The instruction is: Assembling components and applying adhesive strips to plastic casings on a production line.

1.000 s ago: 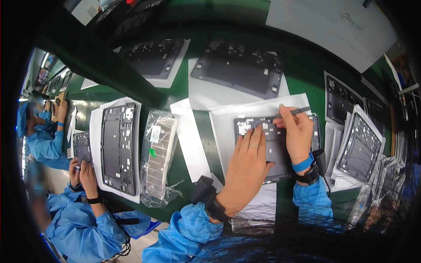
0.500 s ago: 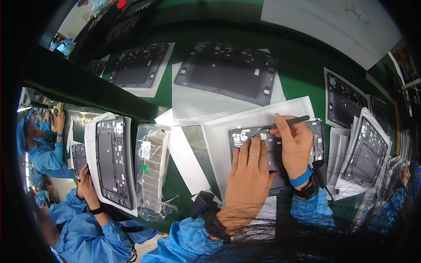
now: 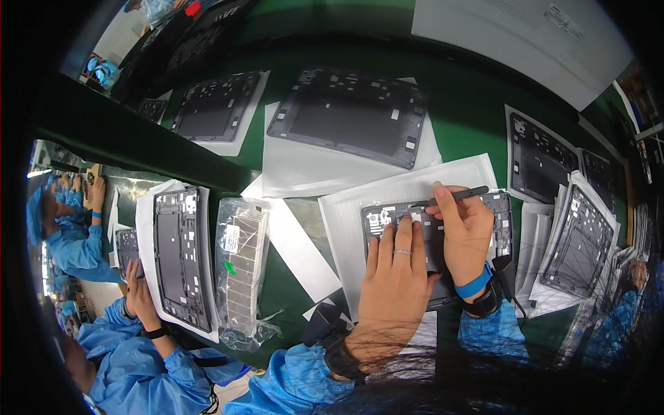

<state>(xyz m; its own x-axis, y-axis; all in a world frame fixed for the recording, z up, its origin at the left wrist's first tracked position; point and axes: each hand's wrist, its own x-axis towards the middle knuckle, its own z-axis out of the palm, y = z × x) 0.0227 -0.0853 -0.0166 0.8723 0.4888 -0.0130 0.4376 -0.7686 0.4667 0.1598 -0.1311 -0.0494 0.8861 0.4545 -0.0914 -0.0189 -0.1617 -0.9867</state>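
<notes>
In front of me, a dark tablet housing (image 3: 501,225) with small white pads and a patterned white patch lies on white foam sheets (image 3: 339,225). My left hand (image 3: 395,294) rests on it palm down, its fingers stretched out and a ring on one. Black tweezers (image 3: 470,191) are pinched in my right hand (image 3: 465,232), which leans on the housing's right part. Their tip points left at the housing's far edge, just beyond my left fingertips. Whether the tip grips anything is too small to tell. Part of the housing is hidden under both hands.
More housings lie on foam at the back (image 3: 346,114), back left (image 3: 220,104) and right (image 3: 577,242). To my left are a bagged strip of pale parts (image 3: 245,266) and a white paper strip (image 3: 301,245). A co-worker's hand (image 3: 142,304) is beside the left housing (image 3: 181,249).
Both my hands and the tweezers stay nearly in place on the housing. The back housing and its sheet appear slightly further left and lower in view. The near co-worker's hand has shifted slightly.
</notes>
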